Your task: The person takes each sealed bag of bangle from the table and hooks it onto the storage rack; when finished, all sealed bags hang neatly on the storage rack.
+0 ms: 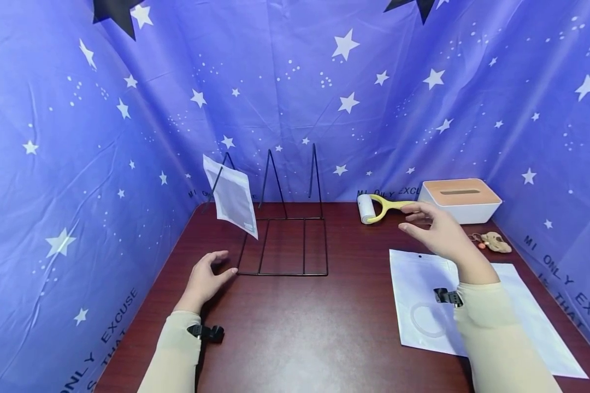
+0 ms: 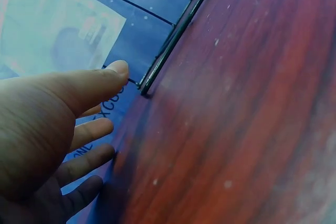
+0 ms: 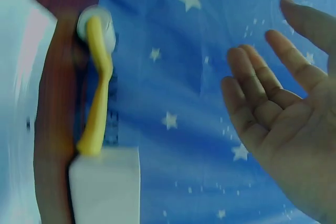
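My left hand (image 1: 208,278) is beside the front left corner of a black wire rack (image 1: 282,274). Its fingers are loosely bent around nothing, and in the left wrist view the thumb (image 2: 118,69) points at the rack's corner. A white translucent pouch (image 1: 233,199) leans tilted in the rack's leftmost upright. At the right, my right hand (image 1: 437,232) hovers with relaxed, spread fingers and holds nothing. Its fingertips overlap the handle end of a yellow-handled lint roller (image 1: 385,206) in the head view; the right wrist view shows the hand apart from the roller.
A white tissue box with a wood-toned lid (image 1: 464,210) stands at the back right. In front of it lies a small tan trinket (image 1: 494,242) with a cord and red bead. White flat bags (image 1: 408,284) lie under the right forearm. A starry blue curtain (image 1: 285,98) surrounds the table.
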The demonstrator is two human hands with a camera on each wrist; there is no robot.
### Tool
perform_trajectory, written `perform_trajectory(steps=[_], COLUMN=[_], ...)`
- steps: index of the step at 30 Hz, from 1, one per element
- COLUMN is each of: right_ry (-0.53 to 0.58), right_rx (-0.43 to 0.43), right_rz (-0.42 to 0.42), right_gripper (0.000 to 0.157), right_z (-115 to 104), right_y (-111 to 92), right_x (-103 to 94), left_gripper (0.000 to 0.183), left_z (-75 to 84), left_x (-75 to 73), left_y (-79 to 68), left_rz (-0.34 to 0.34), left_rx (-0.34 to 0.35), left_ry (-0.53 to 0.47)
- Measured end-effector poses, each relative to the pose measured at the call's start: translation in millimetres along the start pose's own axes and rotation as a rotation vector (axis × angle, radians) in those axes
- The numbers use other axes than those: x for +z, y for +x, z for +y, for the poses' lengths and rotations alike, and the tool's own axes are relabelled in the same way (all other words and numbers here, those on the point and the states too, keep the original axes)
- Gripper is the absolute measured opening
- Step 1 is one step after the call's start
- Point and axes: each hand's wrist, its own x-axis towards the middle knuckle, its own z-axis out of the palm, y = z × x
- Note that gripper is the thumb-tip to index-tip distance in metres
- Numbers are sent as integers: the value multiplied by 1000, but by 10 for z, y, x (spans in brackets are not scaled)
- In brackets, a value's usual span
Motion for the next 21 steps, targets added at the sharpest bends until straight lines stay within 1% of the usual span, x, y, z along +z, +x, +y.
perform_trajectory(steps=[3,5,11,17,21], right_ry=[-53,-65,-71,-65,-68], right_rx=[11,20,38,97,102], right_rz=[-1,0,-23,-22,-29], right_gripper=[48,48,45,48,47], right_z=[60,106,253,395,506], right_y=[-23,-33,-62,-83,-125], right_x=[-55,-84,-156,-243,-270], left_gripper=[61,60,59,61,60], left_z=[-27,-39,-49,-39,-31], left_x=[2,1,4,3,-2], left_y=[-9,-13,-32,-26,-23], left_rz=[-3,-3,-11,-24,-37], left_rx=[1,1,-3,-16,-15], left_ry=[19,29,51,57,60])
